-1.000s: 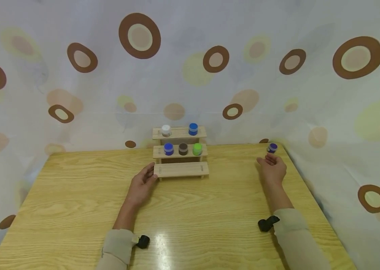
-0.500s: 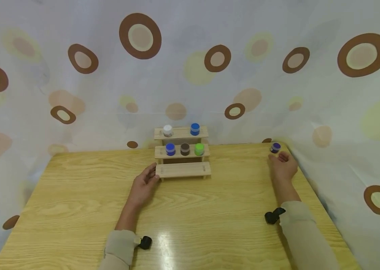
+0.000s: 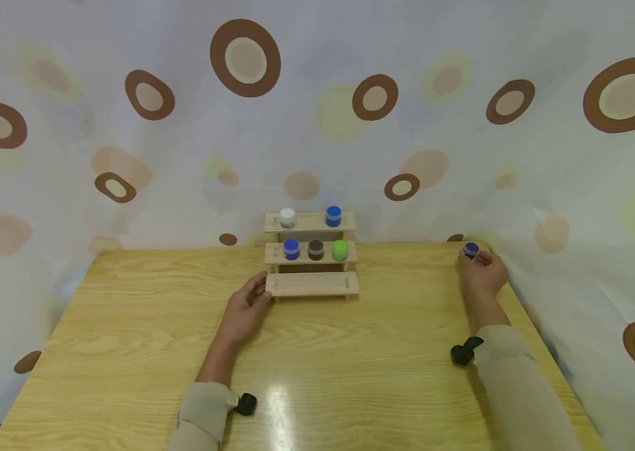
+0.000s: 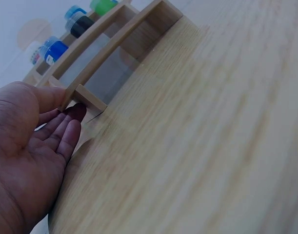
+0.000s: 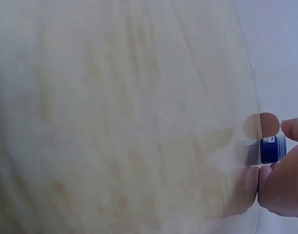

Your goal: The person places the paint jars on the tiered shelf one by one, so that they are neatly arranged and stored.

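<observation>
A three-step wooden rack (image 3: 312, 285) stands at the back of the table. My left hand (image 3: 245, 313) holds the left end of its lowest step; in the left wrist view the thumb lies on the board's end, with the fingers beside and under it. A dark blue paint jar (image 3: 470, 249) stands at the table's far right corner. My right hand (image 3: 485, 275) is at this jar with thumb and fingers spread about it. In the right wrist view the jar (image 5: 269, 150) shows between the digits, with a gap beside it.
The rack's top step bears a white jar (image 3: 287, 217) and a blue jar (image 3: 333, 216). On its middle step are a dark blue jar (image 3: 291, 249), a black-brown jar (image 3: 315, 250) and a green jar (image 3: 340, 250). A patterned curtain (image 3: 317, 150) hangs behind the table (image 3: 317, 363).
My right hand has moved right and forward to the lone paint jar, its fingers now beside it. My left hand stays at the rack's end. The head view has shifted slightly left.
</observation>
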`<state>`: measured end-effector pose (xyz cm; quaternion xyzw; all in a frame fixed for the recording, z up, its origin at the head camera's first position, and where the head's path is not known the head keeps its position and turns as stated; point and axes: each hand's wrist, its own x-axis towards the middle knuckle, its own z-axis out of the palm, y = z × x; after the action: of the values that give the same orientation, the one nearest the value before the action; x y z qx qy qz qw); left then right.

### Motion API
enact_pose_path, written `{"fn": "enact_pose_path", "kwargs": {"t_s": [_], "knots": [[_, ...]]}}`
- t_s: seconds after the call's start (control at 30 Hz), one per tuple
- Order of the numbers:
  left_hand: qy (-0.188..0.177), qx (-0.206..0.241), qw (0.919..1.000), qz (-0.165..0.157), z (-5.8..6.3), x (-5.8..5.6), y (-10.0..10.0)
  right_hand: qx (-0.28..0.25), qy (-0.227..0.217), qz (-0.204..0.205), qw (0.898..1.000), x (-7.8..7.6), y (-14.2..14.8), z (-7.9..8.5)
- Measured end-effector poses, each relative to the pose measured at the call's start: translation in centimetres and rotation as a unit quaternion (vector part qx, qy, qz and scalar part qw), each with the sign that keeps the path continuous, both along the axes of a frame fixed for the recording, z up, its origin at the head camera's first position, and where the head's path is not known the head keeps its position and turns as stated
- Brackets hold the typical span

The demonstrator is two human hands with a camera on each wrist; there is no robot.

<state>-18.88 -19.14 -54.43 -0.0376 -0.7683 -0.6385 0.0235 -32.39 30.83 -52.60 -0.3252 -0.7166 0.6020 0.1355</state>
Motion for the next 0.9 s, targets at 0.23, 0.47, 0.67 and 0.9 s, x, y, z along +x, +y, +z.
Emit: {"fn": "enact_pose_path", "kwargs": {"t_s": [0.23,0.47,0.67,0.9], "knots": [[-0.009,0.011,0.9999,-0.004,0.0,0.0,-0.2,-0.033,0.004,-0.009,0.999,-0.9,0.3,0.1],[-0.013,0.024,0.9996,-0.005,-0.3,-0.1,-0.2,-0.088,0.017,-0.012,0.996,-1.3,0.5,0.5],[-0.010,0.014,0.9998,-0.013,-0.3,-0.2,-0.2,-0.026,0.028,0.010,0.999,-1.5,-0.3,-0.4],[-0.014,-0.004,0.9999,-0.002,-0.1,0.0,-0.1,0.079,-0.005,0.097,0.992,0.0,-1.9,-1.2]]}}
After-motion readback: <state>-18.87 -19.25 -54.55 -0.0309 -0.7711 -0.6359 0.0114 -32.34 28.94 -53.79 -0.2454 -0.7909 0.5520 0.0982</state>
